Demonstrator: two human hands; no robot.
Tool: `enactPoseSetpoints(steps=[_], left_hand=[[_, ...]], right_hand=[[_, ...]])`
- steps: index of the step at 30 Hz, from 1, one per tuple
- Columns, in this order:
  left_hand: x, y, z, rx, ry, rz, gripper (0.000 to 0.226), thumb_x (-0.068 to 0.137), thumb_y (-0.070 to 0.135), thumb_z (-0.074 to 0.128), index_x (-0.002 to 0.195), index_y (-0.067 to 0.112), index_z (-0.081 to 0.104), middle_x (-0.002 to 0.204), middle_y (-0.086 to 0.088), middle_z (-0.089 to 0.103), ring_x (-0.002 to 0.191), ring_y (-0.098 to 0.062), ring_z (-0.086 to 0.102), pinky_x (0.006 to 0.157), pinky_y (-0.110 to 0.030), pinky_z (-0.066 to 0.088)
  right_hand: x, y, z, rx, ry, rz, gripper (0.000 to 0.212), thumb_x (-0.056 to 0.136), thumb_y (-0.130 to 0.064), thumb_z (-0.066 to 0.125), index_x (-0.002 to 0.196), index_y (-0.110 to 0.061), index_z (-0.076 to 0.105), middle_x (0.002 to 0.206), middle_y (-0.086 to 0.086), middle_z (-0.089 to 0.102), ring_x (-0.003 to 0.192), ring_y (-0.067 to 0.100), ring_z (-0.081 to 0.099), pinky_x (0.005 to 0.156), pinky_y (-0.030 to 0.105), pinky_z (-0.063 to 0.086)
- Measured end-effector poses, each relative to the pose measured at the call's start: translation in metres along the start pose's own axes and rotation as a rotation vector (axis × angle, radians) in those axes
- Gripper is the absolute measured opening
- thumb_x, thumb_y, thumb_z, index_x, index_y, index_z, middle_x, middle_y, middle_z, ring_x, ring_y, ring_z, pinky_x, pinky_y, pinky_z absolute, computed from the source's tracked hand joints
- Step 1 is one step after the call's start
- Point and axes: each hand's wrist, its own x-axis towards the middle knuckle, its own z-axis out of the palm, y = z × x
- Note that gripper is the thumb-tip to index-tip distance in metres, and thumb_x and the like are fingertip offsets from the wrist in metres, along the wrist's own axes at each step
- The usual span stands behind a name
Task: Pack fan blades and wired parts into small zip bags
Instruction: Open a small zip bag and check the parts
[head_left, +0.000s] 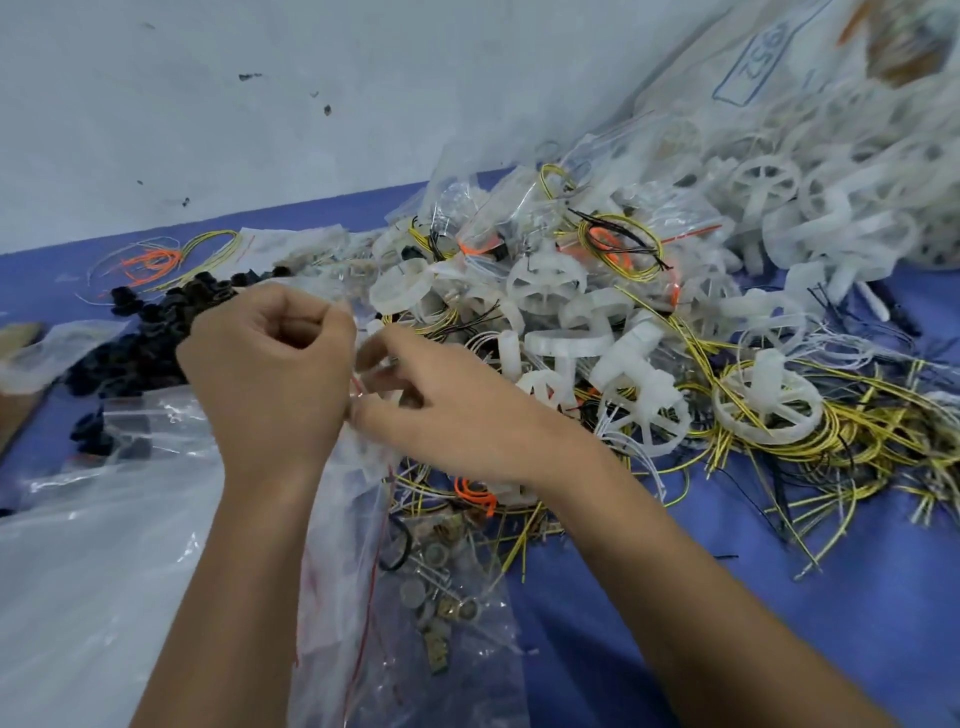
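Observation:
Both hands meet at the middle left, above the blue table. My left hand (270, 364) and my right hand (441, 410) pinch the top of a small clear zip bag (358, 452) with a red seal line; the bag hangs between them. What is inside it is blurred. To the right lies a heap of white plastic fan blades (623, 358) tangled with yellow-and-black wires (841, 431). Several filled zip bags (613, 244) with coiled wires and orange parts are piled behind the heap.
A pile of small black parts (150, 332) sits left of my left hand. Large clear plastic bags (93, 571) cover the front left. Small metal parts in a clear bag (436, 587) lie below my hands. A big sack of white blades (831, 156) leans on the wall at right.

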Motion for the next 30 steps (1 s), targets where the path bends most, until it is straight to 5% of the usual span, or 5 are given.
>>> enactPoseSetpoints(steps=[4,8,15,23,30], left_hand=[[0.005,-0.01,-0.005,-0.135,0.009,-0.113,0.014,0.075,0.024,0.074,0.062,0.027,0.069,0.052,0.013,0.063,0.047,-0.005,0.051,0.055,-0.024,0.043],[0.011,-0.008,-0.008,-0.226,0.017,-0.166,0.016,0.075,0.019,0.075,0.062,0.026,0.071,0.05,0.011,0.06,0.046,-0.01,0.048,0.053,-0.027,0.04],[0.014,-0.008,-0.014,-0.135,0.015,-0.119,0.013,0.072,0.02,0.071,0.06,0.026,0.069,0.053,0.013,0.064,0.049,-0.004,0.054,0.056,-0.023,0.045],[-0.007,-0.008,0.009,-0.113,-0.053,-0.139,0.014,0.076,0.021,0.073,0.062,0.024,0.07,0.052,0.011,0.063,0.046,-0.002,0.054,0.054,-0.023,0.044],[-0.043,-0.02,0.029,0.001,-0.154,0.027,0.02,0.087,0.021,0.072,0.068,0.022,0.066,0.054,0.009,0.06,0.053,-0.01,0.059,0.055,-0.024,0.047]], right_hand=[[0.002,-0.003,0.007,-0.559,-0.118,-0.078,0.044,0.084,-0.047,0.077,0.111,-0.016,0.061,0.091,-0.004,0.059,0.093,0.023,0.06,0.076,0.031,0.048],[0.008,-0.012,0.016,-0.684,-0.031,-0.091,0.023,0.095,-0.018,0.059,0.118,-0.019,0.063,0.086,0.008,0.051,0.091,0.032,0.059,0.068,0.032,0.036],[0.017,-0.02,0.02,-0.511,-0.217,-0.159,0.049,0.086,0.005,0.05,0.13,-0.015,0.061,0.104,0.011,0.067,0.094,0.033,0.061,0.078,0.038,0.051],[0.007,0.001,-0.026,-0.348,0.18,-0.238,0.015,0.078,-0.033,0.084,0.084,-0.021,0.076,0.073,-0.013,0.069,0.062,0.001,0.059,0.061,0.014,0.042],[-0.018,0.019,-0.064,-0.535,-0.316,0.101,0.039,0.075,-0.05,0.084,0.11,-0.04,0.073,0.1,-0.025,0.067,0.095,-0.005,0.058,0.081,0.016,0.045]])
